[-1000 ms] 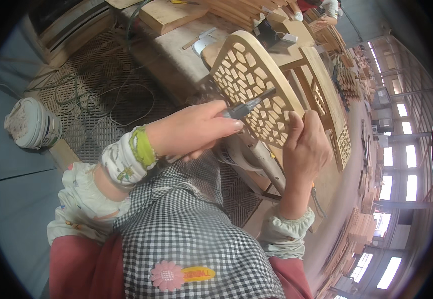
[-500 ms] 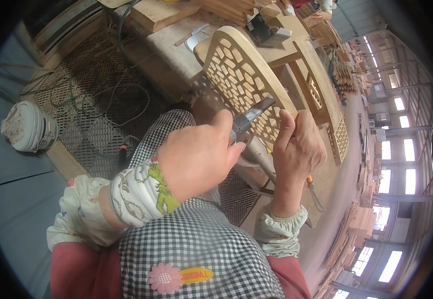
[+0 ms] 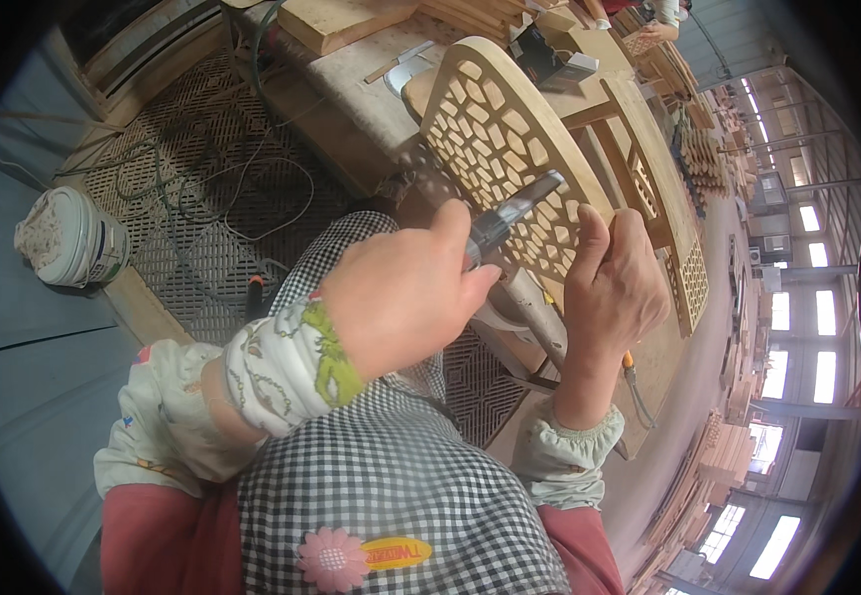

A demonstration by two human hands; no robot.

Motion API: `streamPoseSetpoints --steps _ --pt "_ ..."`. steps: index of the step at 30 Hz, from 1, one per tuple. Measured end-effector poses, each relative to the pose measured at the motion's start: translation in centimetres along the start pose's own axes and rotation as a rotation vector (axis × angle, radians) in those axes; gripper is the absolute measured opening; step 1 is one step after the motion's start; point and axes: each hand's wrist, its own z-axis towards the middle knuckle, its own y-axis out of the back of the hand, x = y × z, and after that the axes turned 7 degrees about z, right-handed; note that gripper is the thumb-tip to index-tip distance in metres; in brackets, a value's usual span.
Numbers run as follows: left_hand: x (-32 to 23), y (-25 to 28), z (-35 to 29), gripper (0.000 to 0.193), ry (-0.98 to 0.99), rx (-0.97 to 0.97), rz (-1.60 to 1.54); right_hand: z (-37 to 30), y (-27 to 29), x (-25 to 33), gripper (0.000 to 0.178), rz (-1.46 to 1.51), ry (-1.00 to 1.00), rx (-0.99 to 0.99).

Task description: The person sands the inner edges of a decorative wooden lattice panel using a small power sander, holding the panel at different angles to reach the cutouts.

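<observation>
My left hand point(image 3: 405, 288) is closed round a dark tool point(image 3: 491, 236) with a shiny metal tip. Most of its body is hidden in my fist, so its exact kind is unclear. The tip lies across the face of a pale wooden panel point(image 3: 577, 171), cut through with many rounded openings. Whether tip and wood touch, I cannot tell. The panel stands tilted, its curved top away from me. At its near right edge my right hand point(image 3: 614, 283) is closed on it, thumb up and fingers curled.
A workbench point(image 3: 351, 84) carries a thick board point(image 3: 336, 22) and a dark box point(image 3: 549, 59). A wooden frame point(image 3: 638, 169) stands beyond the panel. An orange-handled tool point(image 3: 630, 365) lies right of my wrist. Hoses cross the slatted floor mat point(image 3: 207, 129) near a white bucket point(image 3: 88, 248).
The whole view has shifted slightly, so things sit a little further right and higher. Both hands keep their grips, and tool and panel hold about the same place relative to each other.
</observation>
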Motion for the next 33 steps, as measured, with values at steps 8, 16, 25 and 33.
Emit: streamPoseSetpoints --steps 8,16,25,33 --pt "1.3 -0.1 1.1 0.038 -0.054 0.027 -0.256 -0.1 0.1 -0.1 0.047 0.018 -0.004 0.002" --pt "2.5 0.7 0.9 0.038 -0.042 0.112 -0.295 0.2 0.0 -0.1 0.047 0.027 -0.008 0.006" --pt "1.5 0.6 -0.4 0.038 -0.107 0.037 -0.066 0.2 -0.3 -0.6 0.047 0.027 -0.027 0.007" --pt "-0.6 -0.2 0.3 0.041 -0.104 -0.129 0.225 0.1 -0.3 -0.5 0.047 0.03 -0.028 0.016"
